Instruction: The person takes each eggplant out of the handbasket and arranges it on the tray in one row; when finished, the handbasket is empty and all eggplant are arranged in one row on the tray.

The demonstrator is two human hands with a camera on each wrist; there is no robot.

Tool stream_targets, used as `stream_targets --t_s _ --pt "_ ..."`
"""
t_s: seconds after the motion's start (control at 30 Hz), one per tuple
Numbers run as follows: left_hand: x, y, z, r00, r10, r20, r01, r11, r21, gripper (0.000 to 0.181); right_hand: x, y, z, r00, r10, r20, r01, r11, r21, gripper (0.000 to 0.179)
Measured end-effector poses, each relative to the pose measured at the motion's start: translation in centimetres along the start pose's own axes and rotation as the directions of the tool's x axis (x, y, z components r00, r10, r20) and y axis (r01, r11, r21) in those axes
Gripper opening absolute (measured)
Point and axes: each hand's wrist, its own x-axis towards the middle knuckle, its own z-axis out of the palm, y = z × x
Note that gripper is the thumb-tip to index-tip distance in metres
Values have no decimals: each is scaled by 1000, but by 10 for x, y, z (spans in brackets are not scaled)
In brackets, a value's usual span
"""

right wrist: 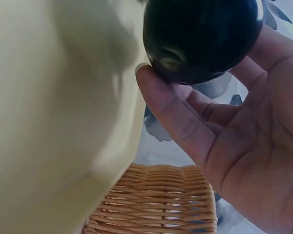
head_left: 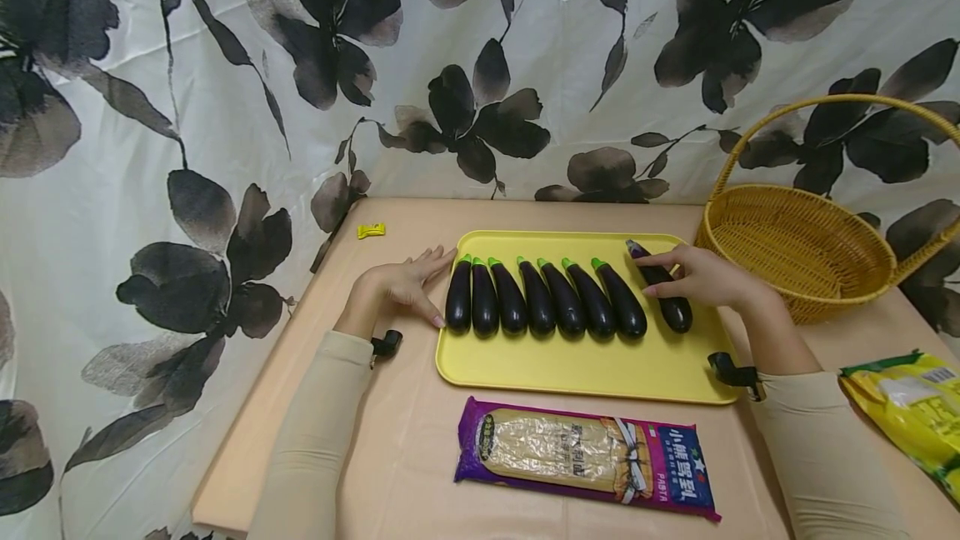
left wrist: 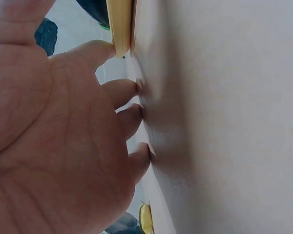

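My right hand (head_left: 705,275) grips an eggplant (head_left: 677,314) at the right part of the yellow tray (head_left: 570,373). The right wrist view shows that eggplant's dark rounded end (right wrist: 200,39), with fingers curled around its side. Several more glossy eggplants (head_left: 540,307) with green stem ends lie side by side in a row on the tray, left of the gripped one. At the tray's left edge, my left hand (head_left: 397,283) is spread with its fingers extended. In the left wrist view its palm (left wrist: 63,126) holds nothing, and one fingertip touches the tray's rim (left wrist: 119,29).
A wicker basket (head_left: 806,290) with a tall handle stands behind the tray's right side. A purple pasta package (head_left: 570,452) lies in front of the tray. A yellow-green bag (head_left: 911,411) is at the right, and a small yellow packet (head_left: 371,231) lies back left.
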Motion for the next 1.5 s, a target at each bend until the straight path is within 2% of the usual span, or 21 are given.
stream_targets --t_s 0.17,0.63,0.87,1.1,1.3,1.5 --pt "1 -1 0 1000 -6 2 6 1000 1 149 5 1 5 998 -33 52 32 999 18 60" --pt "2 -2 0 1000 -2 5 3 1000 -15 149 6 1 6 995 -56 81 58 998 -26 58" --pt "3 -2 0 1000 -2 4 2 1000 -11 149 4 -1 6 992 -26 121 27 1000 -4 61" --pt "2 -1 0 1000 -2 5 2 1000 -2 149 2 -3 5 988 -23 152 14 998 63 61" --pt "2 -1 0 1000 -2 5 2 1000 -6 149 1 -4 6 987 -7 161 -6 997 83 60" --pt "1 -2 1 1000 -2 2 2 1000 -7 149 1 -4 6 988 -18 155 6 997 80 59"
